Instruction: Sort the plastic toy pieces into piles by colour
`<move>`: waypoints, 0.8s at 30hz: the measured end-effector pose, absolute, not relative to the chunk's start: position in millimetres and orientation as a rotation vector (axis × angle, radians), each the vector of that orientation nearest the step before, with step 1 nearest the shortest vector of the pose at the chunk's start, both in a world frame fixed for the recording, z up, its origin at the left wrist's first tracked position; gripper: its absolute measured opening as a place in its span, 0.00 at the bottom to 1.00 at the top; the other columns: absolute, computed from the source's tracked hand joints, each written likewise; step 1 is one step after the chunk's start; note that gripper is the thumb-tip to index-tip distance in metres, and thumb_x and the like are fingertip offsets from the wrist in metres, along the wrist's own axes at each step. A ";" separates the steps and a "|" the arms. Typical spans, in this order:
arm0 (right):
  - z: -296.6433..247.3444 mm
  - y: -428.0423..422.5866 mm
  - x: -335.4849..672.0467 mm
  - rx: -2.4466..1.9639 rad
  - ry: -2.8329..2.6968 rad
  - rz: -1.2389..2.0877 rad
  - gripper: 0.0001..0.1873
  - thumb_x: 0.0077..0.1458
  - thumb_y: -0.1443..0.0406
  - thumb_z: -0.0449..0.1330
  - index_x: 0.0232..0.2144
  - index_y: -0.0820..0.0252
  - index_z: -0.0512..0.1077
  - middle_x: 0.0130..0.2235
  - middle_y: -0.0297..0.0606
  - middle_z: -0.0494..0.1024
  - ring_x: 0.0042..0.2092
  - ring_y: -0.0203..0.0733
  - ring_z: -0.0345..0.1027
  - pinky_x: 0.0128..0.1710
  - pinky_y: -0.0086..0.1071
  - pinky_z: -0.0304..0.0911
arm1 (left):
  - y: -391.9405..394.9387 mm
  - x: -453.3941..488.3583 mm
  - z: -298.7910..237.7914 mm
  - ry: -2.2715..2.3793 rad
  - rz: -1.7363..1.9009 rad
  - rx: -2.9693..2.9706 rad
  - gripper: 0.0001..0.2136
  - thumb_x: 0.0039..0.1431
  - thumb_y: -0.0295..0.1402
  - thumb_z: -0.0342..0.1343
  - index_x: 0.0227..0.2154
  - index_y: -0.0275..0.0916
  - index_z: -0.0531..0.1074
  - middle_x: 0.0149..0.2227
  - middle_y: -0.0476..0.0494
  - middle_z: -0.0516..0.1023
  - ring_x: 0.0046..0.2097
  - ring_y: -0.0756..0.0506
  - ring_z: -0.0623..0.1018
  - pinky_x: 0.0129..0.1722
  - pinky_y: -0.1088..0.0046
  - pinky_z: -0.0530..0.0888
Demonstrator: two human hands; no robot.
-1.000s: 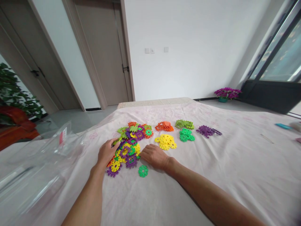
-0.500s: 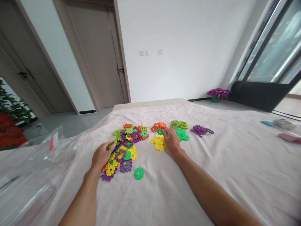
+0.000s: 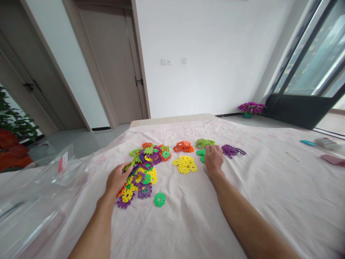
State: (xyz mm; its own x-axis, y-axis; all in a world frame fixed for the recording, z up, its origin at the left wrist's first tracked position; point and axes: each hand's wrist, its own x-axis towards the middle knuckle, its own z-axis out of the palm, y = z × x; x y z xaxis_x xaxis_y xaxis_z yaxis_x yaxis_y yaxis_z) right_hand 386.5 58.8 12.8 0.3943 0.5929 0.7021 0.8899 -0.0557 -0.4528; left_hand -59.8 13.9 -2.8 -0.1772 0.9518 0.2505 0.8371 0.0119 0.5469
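My left hand rests at the left side of a mixed pile of interlocking plastic toy pieces. Its thumb and fingers close on a lime green piece at the pile's edge. My right hand is over a small heap of green notched discs, with its fingers curled down; whatever is in them is hidden. Left of it lies a heap of yellow notched discs. One green disc lies alone near the mixed pile.
Orange pieces, lime green pieces and purple pieces form separate heaps farther back on the pale cloth. Clear plastic packaging covers the left side. A blue item and a pink item lie far right.
My right hand has moved right, carrying a green disc from above the yellow heap to the green heap. My left hand has stayed at the mixed pile.
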 end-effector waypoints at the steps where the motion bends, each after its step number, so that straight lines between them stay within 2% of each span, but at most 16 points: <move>1: 14.3 57.1 379.6 -1.714 -1.371 -0.421 0.17 0.63 0.60 0.48 0.29 0.59 0.74 0.35 0.42 0.72 0.40 0.46 0.61 0.43 0.38 0.55 | 14.0 -59.9 -3.2 2.089 0.897 1.880 0.23 0.59 0.51 0.48 0.51 0.45 0.72 0.53 0.44 0.76 0.53 0.41 0.75 0.52 0.67 0.69; 5: 19.7 46.2 343.1 -1.511 -1.664 -0.389 0.15 0.64 0.61 0.49 0.34 0.57 0.74 0.39 0.42 0.74 0.43 0.46 0.62 0.47 0.39 0.56 | 14.3 -60.5 -3.9 2.090 0.899 1.880 0.23 0.59 0.51 0.48 0.51 0.45 0.72 0.53 0.44 0.76 0.53 0.41 0.75 0.52 0.67 0.69; 9: 23.4 35.4 304.6 -1.269 -1.982 -0.266 0.12 0.63 0.65 0.51 0.44 0.55 0.74 0.47 0.42 0.75 0.50 0.48 0.62 0.52 0.42 0.56 | 14.5 -60.7 -2.9 2.096 0.892 1.897 0.23 0.59 0.50 0.48 0.51 0.44 0.73 0.53 0.43 0.76 0.53 0.41 0.75 0.52 0.67 0.69; 11: 25.1 31.9 289.0 -1.198 -2.109 -0.232 0.13 0.62 0.66 0.53 0.47 0.54 0.72 0.54 0.42 0.71 0.55 0.49 0.60 0.55 0.45 0.55 | 14.6 -60.7 -2.6 2.097 0.898 1.907 0.23 0.59 0.50 0.48 0.51 0.43 0.73 0.53 0.43 0.76 0.54 0.41 0.75 0.52 0.68 0.69; 15: 25.6 30.7 270.1 -1.141 -2.293 -0.251 0.14 0.62 0.63 0.55 0.48 0.54 0.73 0.64 0.42 0.60 0.64 0.51 0.50 0.61 0.49 0.49 | 14.5 -60.4 -2.9 2.090 0.917 1.917 0.23 0.60 0.49 0.48 0.51 0.43 0.73 0.53 0.43 0.77 0.53 0.42 0.75 0.52 0.68 0.69; 17: 22.7 32.6 266.6 -1.135 -2.347 -0.267 0.15 0.63 0.61 0.54 0.50 0.54 0.72 0.65 0.43 0.57 0.66 0.52 0.46 0.63 0.51 0.46 | 14.0 -59.9 -2.6 2.092 0.921 1.907 0.22 0.60 0.49 0.48 0.51 0.43 0.73 0.53 0.43 0.77 0.53 0.42 0.75 0.52 0.68 0.70; 20: 16.0 36.3 265.4 -1.146 -2.405 -0.271 0.19 0.63 0.58 0.54 0.54 0.53 0.69 0.64 0.43 0.59 0.67 0.52 0.44 0.65 0.52 0.41 | 12.9 -58.7 -1.1 2.086 0.927 1.898 0.22 0.59 0.48 0.49 0.51 0.43 0.73 0.53 0.43 0.77 0.53 0.41 0.75 0.52 0.68 0.70; 24: 13.7 37.4 265.0 -1.131 -2.438 -0.243 0.20 0.63 0.57 0.54 0.55 0.53 0.68 0.60 0.42 0.66 0.65 0.50 0.49 0.65 0.51 0.40 | 11.8 -57.4 1.0 2.079 0.936 1.882 0.22 0.59 0.47 0.50 0.51 0.43 0.73 0.53 0.43 0.77 0.53 0.41 0.75 0.52 0.68 0.70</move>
State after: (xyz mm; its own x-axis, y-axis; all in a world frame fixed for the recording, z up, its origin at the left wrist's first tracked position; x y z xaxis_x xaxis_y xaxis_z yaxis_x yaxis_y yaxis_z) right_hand 265.0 37.4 13.7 -0.5692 0.6822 0.4589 0.7593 0.6503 -0.0249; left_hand -57.4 11.8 1.0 -0.1796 0.9458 0.2704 0.8295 -0.0022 0.5585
